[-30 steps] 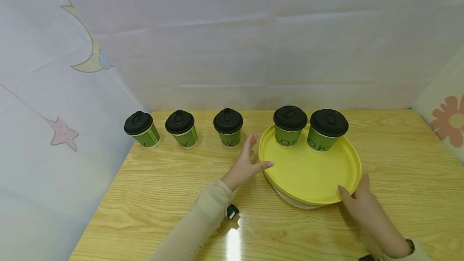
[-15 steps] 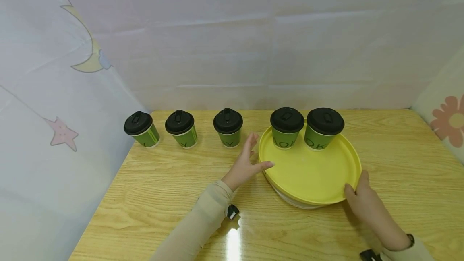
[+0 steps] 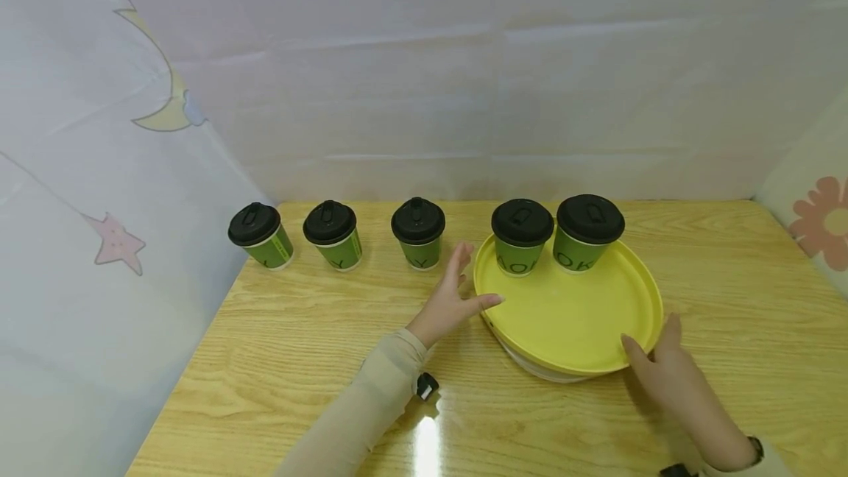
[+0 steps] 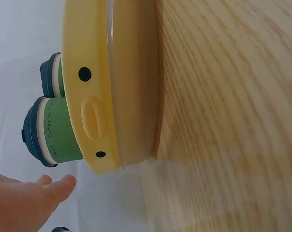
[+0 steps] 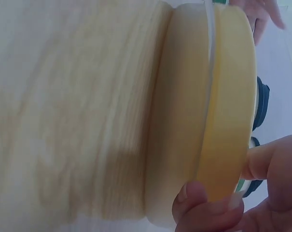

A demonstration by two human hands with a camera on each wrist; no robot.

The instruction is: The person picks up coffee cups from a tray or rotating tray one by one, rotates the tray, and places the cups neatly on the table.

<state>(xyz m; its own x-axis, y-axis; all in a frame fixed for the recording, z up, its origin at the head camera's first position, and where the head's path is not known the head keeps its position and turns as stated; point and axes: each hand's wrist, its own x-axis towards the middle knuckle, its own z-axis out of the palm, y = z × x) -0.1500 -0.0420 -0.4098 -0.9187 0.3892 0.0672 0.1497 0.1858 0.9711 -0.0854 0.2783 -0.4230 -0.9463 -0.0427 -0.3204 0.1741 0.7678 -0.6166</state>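
A round yellow tray (image 3: 563, 322) sits on a pale round base (image 3: 539, 370). Two green paper cups with black lids, a left cup (image 3: 521, 256) and a right cup (image 3: 576, 252), stand upright at its far side. Beside the tray's left rim is my left hand (image 3: 447, 308), thumb and fingers spread and holding nothing. My right hand (image 3: 662, 366) grips the tray's near right rim. The right wrist view shows the thumb (image 5: 261, 162) over the edge and curled fingers (image 5: 208, 212) against the outer wall.
Left of the tray, three more lidded green cups stand in a row: a far-left cup (image 3: 268, 249), a middle cup (image 3: 338, 249) and a nearer cup (image 3: 420, 249). Behind the wooden table (image 3: 285, 359) hangs a pale cloth (image 3: 397, 94).
The tray has turned slightly counterclockwise, carrying both cups a little leftward. My right hand has shifted slightly along the rim. The left hand has stayed in place.
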